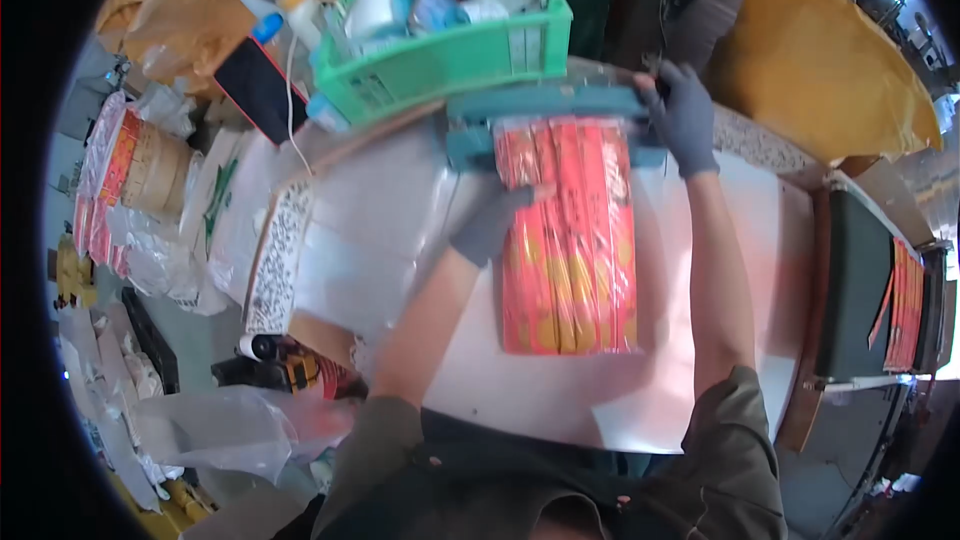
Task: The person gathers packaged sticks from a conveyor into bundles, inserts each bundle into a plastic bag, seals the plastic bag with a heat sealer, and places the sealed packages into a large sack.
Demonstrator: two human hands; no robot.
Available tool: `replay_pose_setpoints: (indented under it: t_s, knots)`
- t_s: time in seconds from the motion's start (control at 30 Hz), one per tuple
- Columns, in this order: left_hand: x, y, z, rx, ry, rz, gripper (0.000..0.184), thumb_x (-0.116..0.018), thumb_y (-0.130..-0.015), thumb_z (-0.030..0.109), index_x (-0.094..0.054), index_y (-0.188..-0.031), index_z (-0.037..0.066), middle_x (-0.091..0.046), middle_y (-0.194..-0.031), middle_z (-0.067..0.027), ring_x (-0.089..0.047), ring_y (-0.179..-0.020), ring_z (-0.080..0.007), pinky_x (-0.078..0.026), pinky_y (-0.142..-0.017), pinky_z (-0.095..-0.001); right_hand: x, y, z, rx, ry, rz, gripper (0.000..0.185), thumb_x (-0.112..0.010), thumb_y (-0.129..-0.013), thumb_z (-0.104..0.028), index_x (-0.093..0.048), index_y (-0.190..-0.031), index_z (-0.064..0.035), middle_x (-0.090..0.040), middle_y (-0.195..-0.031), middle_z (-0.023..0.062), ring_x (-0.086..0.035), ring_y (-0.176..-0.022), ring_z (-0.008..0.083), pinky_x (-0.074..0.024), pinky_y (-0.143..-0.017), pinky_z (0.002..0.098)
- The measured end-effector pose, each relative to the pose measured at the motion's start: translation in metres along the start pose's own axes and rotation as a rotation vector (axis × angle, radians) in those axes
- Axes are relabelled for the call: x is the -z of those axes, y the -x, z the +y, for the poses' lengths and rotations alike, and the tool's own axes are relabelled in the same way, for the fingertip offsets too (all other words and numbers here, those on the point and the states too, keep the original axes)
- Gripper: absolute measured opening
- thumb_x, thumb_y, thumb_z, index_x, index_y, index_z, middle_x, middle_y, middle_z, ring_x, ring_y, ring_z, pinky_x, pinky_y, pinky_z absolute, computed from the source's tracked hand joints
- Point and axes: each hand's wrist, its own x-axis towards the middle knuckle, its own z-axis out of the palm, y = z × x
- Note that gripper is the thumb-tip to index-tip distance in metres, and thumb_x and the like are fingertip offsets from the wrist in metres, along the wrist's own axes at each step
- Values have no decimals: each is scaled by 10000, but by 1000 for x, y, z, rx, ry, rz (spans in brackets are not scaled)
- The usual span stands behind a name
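A clear plastic bag packed with red and gold printed paper [570, 250] lies on the white work surface in front of me. My left hand [492, 225], in a grey glove with bare fingertips, grips its left edge; a digit rests on top and the other fingers are hidden. At the bag's far end sits a blue-green bar-shaped device that looks like a heat sealer [545, 100], and the bag's upper edge meets it. My right hand [685, 118], gloved the same way, is closed around the right end of the sealer's upper bar.
Behind the sealer stands a green crate [445, 65] full of wrapped items. A phone [262, 90] and a pump bottle [300, 10] are left of it. A dark belt [855, 285] carrying red packets [905, 305] runs at right. Plastic-wrapped rolls [140, 155] stand at left.
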Motion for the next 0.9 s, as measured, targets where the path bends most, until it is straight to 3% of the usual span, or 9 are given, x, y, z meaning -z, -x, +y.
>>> replay_pose_setpoints:
  t_s: [0.2,0.33,0.4,0.43,0.53,0.6,0.67,0.77,0.9]
  knots:
    - [29,-4,-42,206,274,-60,566,-711,-817,229,-484,-1300,41,-593,-1187,-81,-585,-1074,-175,-481,-907,-323,3,-4,-6,-43,-6,-21,255,-611,-867,-363,-597,-887,-109,-562,-841,132,-583,-784,342,-465,-666,431]
    - [26,32,-35,-32,105,-19,446,-647,-866,107,-491,-1274,22,-593,-1174,-111,-603,-1044,-194,-510,-901,-369,2,2,4,-6,-36,-42,260,-597,-872,-358,-603,-977,-120,-599,-946,168,-568,-899,376,-468,-768,445]
    - [29,63,-22,174,79,-54,419,-613,-880,73,-487,-1271,-10,-584,-1197,-123,-603,-1058,-240,-507,-924,-400,6,16,2,98,-126,-4,326,-573,-906,-284,-574,-1180,-107,-606,-1159,152,-556,-1059,314,-470,-867,399]
    - [22,79,-25,73,263,-104,359,-616,-890,127,-551,-1215,-13,-620,-1111,-81,-599,-1017,-143,-515,-857,-339,10,31,-9,4,-508,-67,433,-562,-926,-215,-479,-1335,-99,-563,-1258,135,-535,-1140,241,-452,-918,335]
    - [47,102,-33,70,-112,14,409,-598,-909,193,-524,-1259,-6,-619,-1126,-81,-580,-1034,-143,-474,-889,-310,8,104,-19,19,-508,8,574,-535,-929,-132,-320,-1459,-84,-570,-1210,139,-566,-1030,186,-448,-896,277]
    - [65,121,-26,141,-598,95,404,-612,-900,217,-537,-1239,9,-619,-1132,-83,-579,-1039,-152,-469,-894,-311,-18,178,17,-174,-566,-42,288,-521,-931,-121,-569,-1182,11,-613,-878,59,-564,-860,139,-455,-794,273]
    - [85,129,-34,-48,-827,203,410,-634,-859,197,-521,-1208,12,-626,-1108,-100,-589,-1040,-166,-466,-910,-313,19,204,-8,-175,-427,-91,198,-499,-936,-114,-618,-983,37,-601,-860,58,-544,-839,134,-447,-789,273]
    - [76,161,-20,-202,-918,387,466,-653,-796,230,-482,-1179,27,-622,-1082,-177,-609,-1015,-305,-485,-869,-396,47,230,-26,-303,-538,-87,201,-493,-942,-106,-633,-989,29,-615,-881,54,-544,-842,135,-439,-798,262]
    - [54,189,-23,-296,-1217,432,462,-656,-790,166,-509,-1198,8,-588,-1184,-152,-593,-1070,-291,-470,-931,-370,56,250,-24,-364,-581,-17,215,-478,-947,-113,-633,-994,28,-604,-862,53,-541,-837,134,-435,-797,262]
